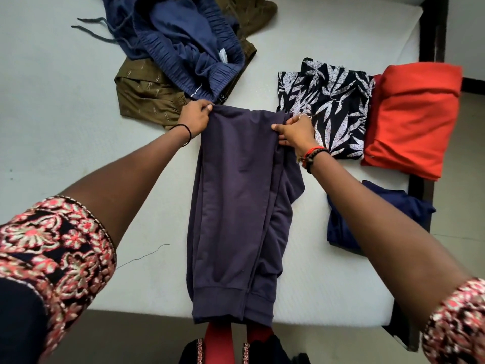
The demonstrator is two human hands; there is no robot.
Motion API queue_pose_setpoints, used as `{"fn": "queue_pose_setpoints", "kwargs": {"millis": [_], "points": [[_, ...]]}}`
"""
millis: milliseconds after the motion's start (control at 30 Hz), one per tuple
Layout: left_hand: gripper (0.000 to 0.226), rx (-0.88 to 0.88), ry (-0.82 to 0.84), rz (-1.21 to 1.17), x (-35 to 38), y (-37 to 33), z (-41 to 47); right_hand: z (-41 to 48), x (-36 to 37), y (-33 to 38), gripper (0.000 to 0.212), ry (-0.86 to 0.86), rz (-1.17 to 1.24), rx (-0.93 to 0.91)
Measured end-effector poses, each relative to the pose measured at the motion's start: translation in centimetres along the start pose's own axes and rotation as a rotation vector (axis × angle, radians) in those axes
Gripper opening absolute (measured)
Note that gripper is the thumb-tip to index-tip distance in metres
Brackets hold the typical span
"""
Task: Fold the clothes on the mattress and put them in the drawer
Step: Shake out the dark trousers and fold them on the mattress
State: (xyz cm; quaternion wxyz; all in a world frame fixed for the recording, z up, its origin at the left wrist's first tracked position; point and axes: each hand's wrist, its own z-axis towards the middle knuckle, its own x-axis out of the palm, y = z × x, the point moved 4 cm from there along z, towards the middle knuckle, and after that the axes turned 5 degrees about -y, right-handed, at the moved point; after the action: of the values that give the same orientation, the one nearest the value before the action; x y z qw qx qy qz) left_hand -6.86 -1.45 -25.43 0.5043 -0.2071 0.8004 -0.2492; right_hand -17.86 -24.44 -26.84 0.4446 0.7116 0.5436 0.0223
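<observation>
Since the purple joggers (pixel 236 206) look soft, limp & light, lying lengthwise mid-mattress (pixel 52 127), best held at the waistband corners: left hand (pixel 195 115) & right hand (pixel 295 131) both pinch there.

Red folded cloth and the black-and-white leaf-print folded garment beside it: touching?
Touching. In the head view, the red folded cloth meets the leaf-print garment's right edge, with no mattress showing between.
</observation>
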Motion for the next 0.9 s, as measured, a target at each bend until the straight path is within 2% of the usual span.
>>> {"fn": "queue_pose_setpoints", "kwargs": {"millis": [100, 167, 233, 300, 367, 433, 500, 600, 667, 800, 900], "points": [[0.031, -0.061, -0.073, 0.025, -0.6, 0.7, 0.4, 1.2, -1.0, -0.5, 0.036, -0.155, 0.044, -0.039], [0.031, -0.106, -0.094, 0.037, -0.8, 0.9, 0.4, 0.9, -1.2, -1.1, 0.038, -0.179, 0.123, -0.038], [0.031, -0.124, -0.069, 0.060, -0.6, 0.8, 0.5, 0.0, -1.1, -1.1, 0.034, -0.179, 0.081, -0.086], [0.034, -0.117, -0.054, 0.133, -0.8, 0.2, 0.5, -0.4, -1.2, -0.2, 0.030, -0.208, -0.085, -0.239], [0.043, -0.028, -0.090, 0.363, -1.5, -0.6, 0.3, -0.6, -1.6, 1.7, 0.039, -0.228, -0.283, -0.473], [0.047, 0.156, -0.186, 0.585, -2.3, -1.8, -0.2, -0.3, -1.0, 3.6, 0.049, -0.100, -0.487, -0.654], [0.044, 0.345, -0.212, 0.631, -2.4, -3.1, -0.3, 0.1, 0.4, 5.1, 0.062, 0.149, -0.728, -0.752], [0.045, 0.530, 0.019, 0.516, -1.1, -4.3, 0.3, 0.1, 2.2, 6.1, 0.083, 0.438, -1.078, -0.671], [0.059, 0.573, 0.198, 0.483, 0.0, -4.9, 0.4, 0.0, 2.9, 6.6, 0.078, 0.498, -1.253, -0.621], [0.080, 0.628, 0.345, 0.626, 1.6, -5.2, 0.5, 0.0, 3.3, 8.2, 0.054, 0.579, -1.320, -0.564], [0.067, 0.596, 0.396, 0.744, 1.3, -4.7, 0.8, -0.1, 2.5, 9.0, 0.045, 0.624, -1.242, -0.558]]}}
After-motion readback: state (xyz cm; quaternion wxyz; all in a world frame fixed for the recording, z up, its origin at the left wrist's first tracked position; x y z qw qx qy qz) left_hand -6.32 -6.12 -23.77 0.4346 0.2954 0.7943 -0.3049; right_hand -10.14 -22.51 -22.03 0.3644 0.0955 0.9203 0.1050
